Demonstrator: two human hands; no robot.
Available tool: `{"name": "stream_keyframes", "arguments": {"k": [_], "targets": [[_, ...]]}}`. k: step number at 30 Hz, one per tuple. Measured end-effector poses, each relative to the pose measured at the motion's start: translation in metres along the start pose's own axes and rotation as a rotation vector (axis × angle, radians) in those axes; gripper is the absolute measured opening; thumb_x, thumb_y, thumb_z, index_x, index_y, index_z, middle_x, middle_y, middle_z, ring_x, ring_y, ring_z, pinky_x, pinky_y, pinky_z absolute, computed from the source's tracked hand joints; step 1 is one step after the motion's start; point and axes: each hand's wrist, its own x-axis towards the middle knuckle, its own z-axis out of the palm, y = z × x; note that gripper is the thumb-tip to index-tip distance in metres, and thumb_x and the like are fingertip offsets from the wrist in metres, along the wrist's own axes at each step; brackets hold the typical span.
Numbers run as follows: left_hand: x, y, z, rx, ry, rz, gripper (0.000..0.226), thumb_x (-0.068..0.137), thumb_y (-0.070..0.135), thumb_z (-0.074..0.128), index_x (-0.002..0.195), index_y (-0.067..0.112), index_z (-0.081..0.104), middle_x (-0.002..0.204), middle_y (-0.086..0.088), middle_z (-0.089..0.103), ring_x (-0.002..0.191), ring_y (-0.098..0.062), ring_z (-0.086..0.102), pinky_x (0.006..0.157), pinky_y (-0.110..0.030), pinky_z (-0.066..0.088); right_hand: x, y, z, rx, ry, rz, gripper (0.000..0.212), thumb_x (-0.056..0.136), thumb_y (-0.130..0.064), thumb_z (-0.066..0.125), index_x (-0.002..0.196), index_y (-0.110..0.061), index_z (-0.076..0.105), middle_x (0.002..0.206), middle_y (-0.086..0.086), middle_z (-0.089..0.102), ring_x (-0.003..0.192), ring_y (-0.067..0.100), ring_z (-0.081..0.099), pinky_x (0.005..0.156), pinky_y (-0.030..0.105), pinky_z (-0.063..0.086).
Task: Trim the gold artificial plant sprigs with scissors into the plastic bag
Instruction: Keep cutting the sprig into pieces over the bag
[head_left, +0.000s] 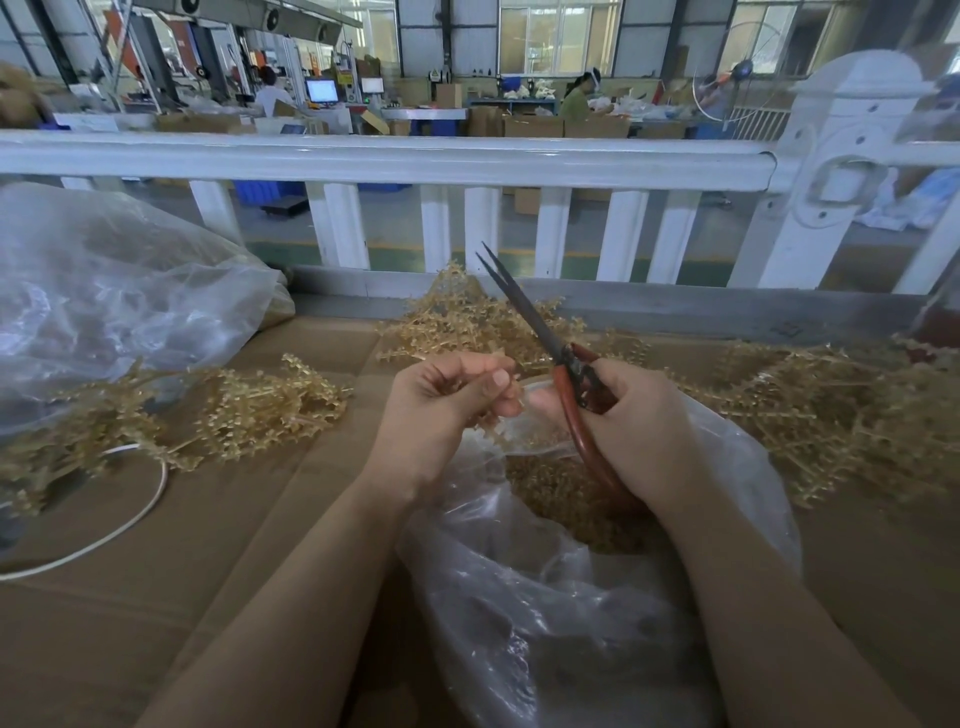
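— What's nearest?

— A clear plastic bag (597, 613), mouth open, gold trimmings (556, 493) heaped inside. Both hands work just over that mouth.

— And the hands?

— The left hand (441, 410) pinches a small gold sprig (493, 421) in curled fingers. The right hand (639, 421) grips red-handled scissors (566, 374), dark blades nearly closed and pointing up and away.

— Beyond them?

— Loose gold sprigs (249, 410) lie on the cardboard-covered table (208, 545) at left, a bigger pile (831, 415) at right, more behind the scissors. A white cord (130, 519) curls at left, beside a second large bag (114, 291). A white railing (415, 161) stands farthest off.
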Motion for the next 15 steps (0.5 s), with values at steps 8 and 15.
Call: {"name": "stream_keyframes", "arguments": {"k": [8,15], "targets": [[-0.0029,0.0033,0.0034,-0.121,-0.055,-0.066,0.011,0.076,0.015,0.074,0.086,0.018,0.078,0.076,-0.006,0.074,0.069,-0.015,0.071,0.065,-0.021,0.054,0.0047,0.0005,0.0002,0.229,-0.029,0.143,0.015,0.075,-0.040,0.087,0.077,-0.031,0.075,0.070,-0.008,0.074,0.059,0.003,0.068,0.053,0.017,0.052],[-0.0043,0.0051,0.0053,-0.106,-0.059,-0.117,0.012,0.076,0.017,0.075,0.086,0.023,0.080,0.079,-0.005,0.076,0.071,-0.014,0.072,0.063,-0.020,0.053,0.0031,-0.0076,-0.0036,0.343,-0.117,0.133,0.013,0.072,-0.037,0.087,0.079,-0.028,0.079,0.081,-0.002,0.077,0.077,0.018,0.074,0.081,0.039,0.062]]}}
